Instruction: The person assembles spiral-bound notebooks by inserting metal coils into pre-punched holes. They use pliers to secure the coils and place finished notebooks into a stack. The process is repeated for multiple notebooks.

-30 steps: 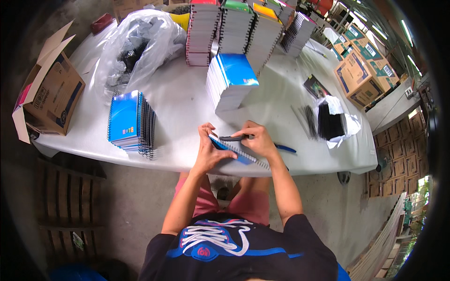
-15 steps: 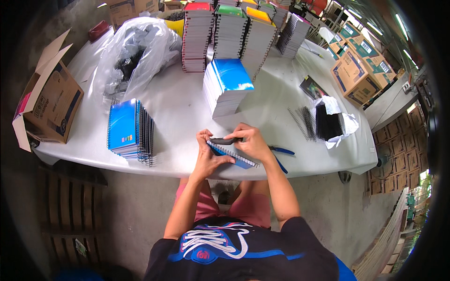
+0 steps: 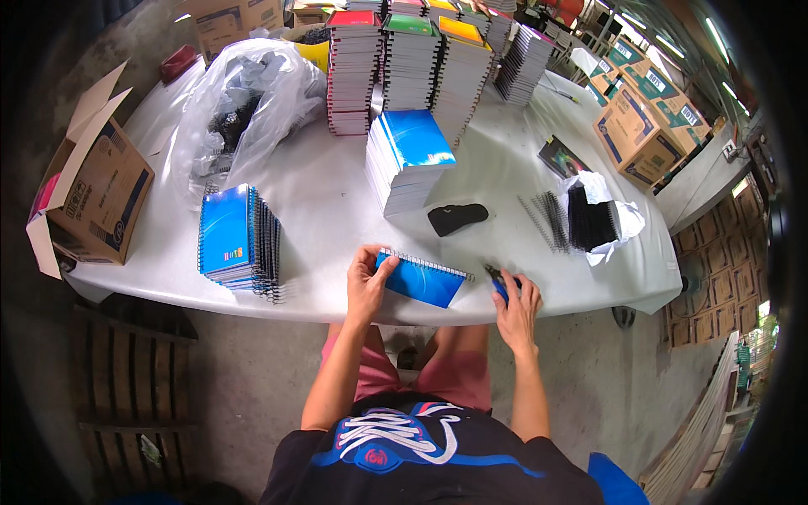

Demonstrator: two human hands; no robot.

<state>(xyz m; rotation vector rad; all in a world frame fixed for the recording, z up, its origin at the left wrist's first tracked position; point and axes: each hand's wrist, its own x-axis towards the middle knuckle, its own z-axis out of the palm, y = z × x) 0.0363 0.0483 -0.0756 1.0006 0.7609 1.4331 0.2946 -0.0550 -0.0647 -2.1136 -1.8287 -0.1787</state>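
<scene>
My left hand (image 3: 367, 282) pinches a blue-covered notebook (image 3: 427, 283) at its left end, thumb on the cover. The notebook lies tilted near the table's front edge, its wire spiral along the upper side. Just right of the spiral's end, my right hand (image 3: 518, 306) has its fingers closed round a pair of blue-handled pliers (image 3: 502, 290), whose dark jaws point up and left. Part of the handles is hidden by the fingers. Beyond the notebook lies a flat, curved black piece (image 3: 457, 218); I cannot make out its kind.
Spiral-bound blue notebooks (image 3: 227, 227) are stacked at left, beside an open carton (image 3: 105, 194). A pile of blue-topped pages (image 3: 414, 160) stands ahead, with tall notebook stacks (image 3: 350, 76) behind. Loose black spirals (image 3: 549, 220) lie at right. A plastic bag (image 3: 282, 109) sits far left.
My right hand has let go of the black piece, now lying beyond the notebook, and moved right onto the pliers. The notebook has turned flatter, its blue cover showing more.
</scene>
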